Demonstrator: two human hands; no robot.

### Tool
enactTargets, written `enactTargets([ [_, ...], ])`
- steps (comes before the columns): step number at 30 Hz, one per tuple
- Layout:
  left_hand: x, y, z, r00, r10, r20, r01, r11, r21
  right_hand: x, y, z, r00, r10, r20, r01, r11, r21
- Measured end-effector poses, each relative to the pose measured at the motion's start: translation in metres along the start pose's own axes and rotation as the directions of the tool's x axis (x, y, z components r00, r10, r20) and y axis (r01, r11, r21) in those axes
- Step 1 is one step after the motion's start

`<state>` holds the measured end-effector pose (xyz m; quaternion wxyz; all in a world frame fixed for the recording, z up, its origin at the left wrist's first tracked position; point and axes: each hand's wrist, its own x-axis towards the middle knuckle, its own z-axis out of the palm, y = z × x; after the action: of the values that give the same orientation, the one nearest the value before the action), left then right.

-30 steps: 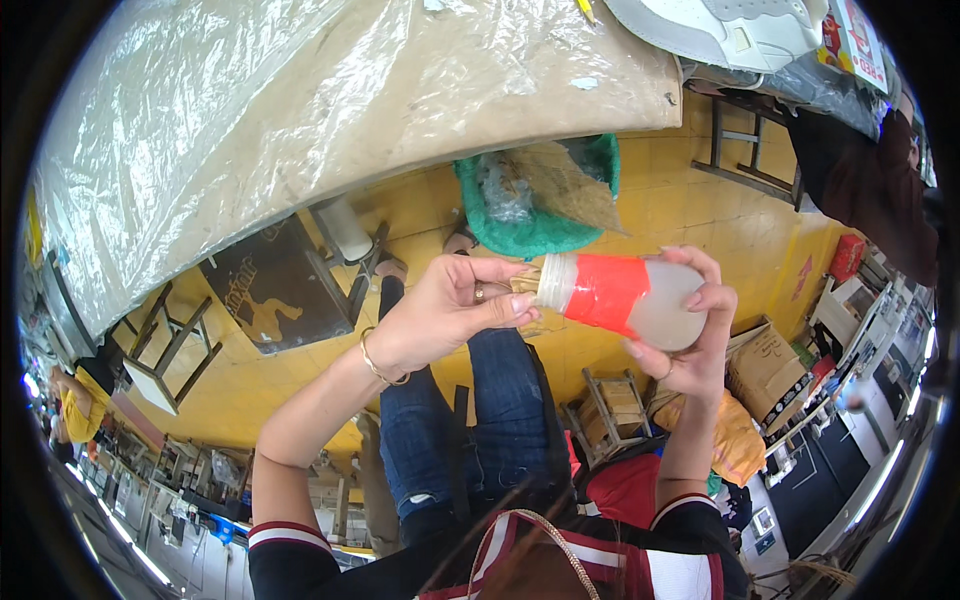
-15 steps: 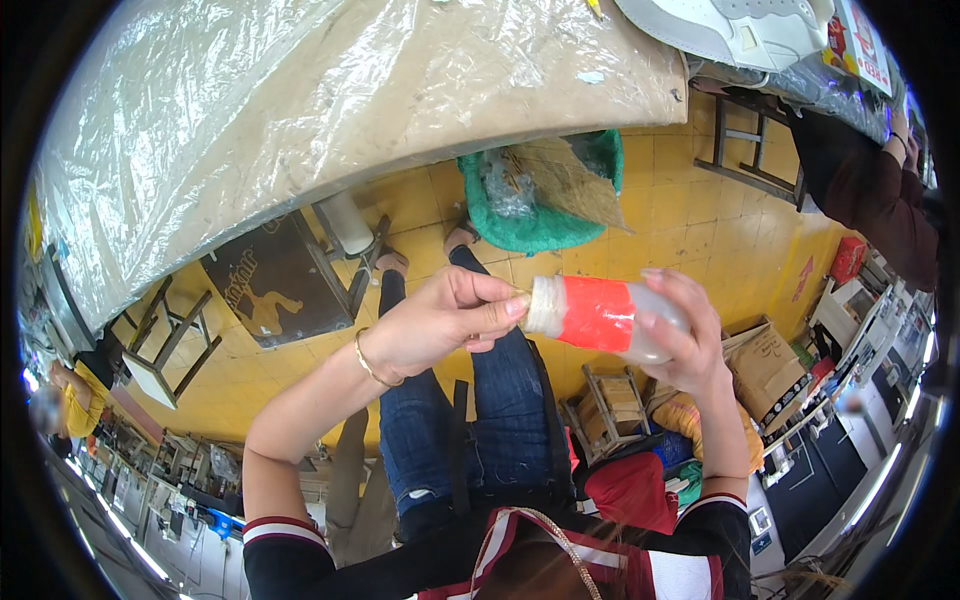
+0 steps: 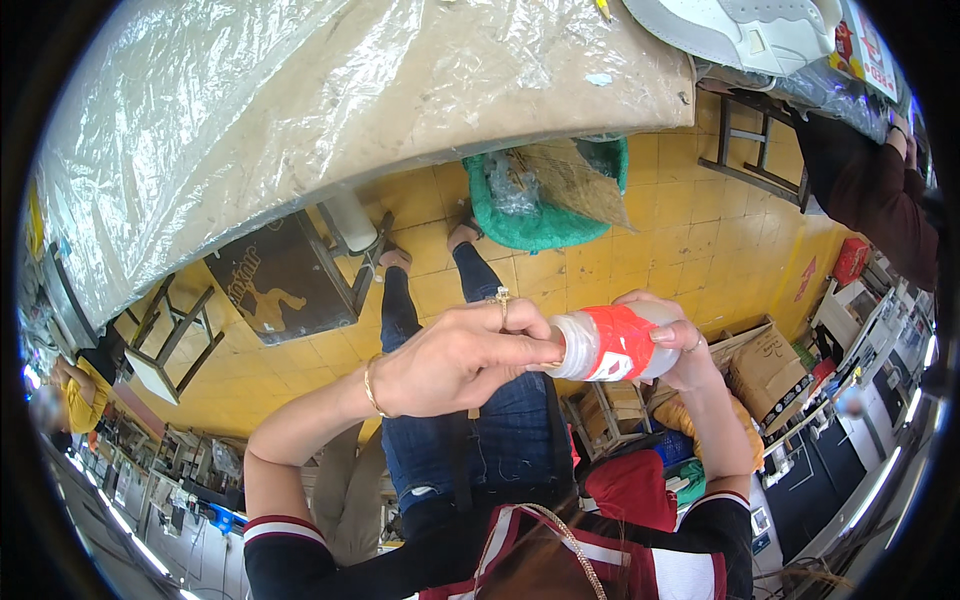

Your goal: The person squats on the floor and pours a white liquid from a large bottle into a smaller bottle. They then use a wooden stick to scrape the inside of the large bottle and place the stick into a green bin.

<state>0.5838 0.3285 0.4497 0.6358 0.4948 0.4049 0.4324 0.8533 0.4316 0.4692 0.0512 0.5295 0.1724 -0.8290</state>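
Observation:
A clear plastic bottle with a red wrapping [image 3: 622,340] is held sideways in front of my body, its pale threaded neck toward the left. My right hand [image 3: 684,352] wraps round the bottle's base end. At the mouth, the thumb and fingers of my left hand [image 3: 465,357] are pinched together, and what they grip is hidden behind them. Beyond both hands lies a table covered with clear plastic sheeting [image 3: 400,100]. A white and grey shoe [image 3: 745,38] sits at its far right corner.
Under the table edge stands a green-lined bin [image 3: 540,232] holding plastic and cardboard scraps. Stools [image 3: 172,335] and a dark printed board [image 3: 285,285] are to the left. A person in a dark sleeve [image 3: 875,185] is at the right, near a cardboard box [image 3: 768,368].
The bottle has turned, so a white patch now shows on the red wrapping, and it sits slightly lower and right. My left hand has rolled over, its back now showing, at the mouth.

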Motion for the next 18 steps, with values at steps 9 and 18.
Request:
enactTargets([
  [9, -0.007, -0.026, -0.017, 0.900, 0.019, -0.435, 0.179, 0.895, 0.410, 0.001, 0.011, 0.001, 0.712, -0.683, -0.164, 0.404, 0.590, -0.699],
  [18, 0.001, -0.071, 0.054, 0.758, 0.385, -0.526, 0.177, 0.655, 0.735, 0.028, 0.036, 0.025, 0.550, -0.759, -0.349, 0.330, 0.581, -0.744],
])
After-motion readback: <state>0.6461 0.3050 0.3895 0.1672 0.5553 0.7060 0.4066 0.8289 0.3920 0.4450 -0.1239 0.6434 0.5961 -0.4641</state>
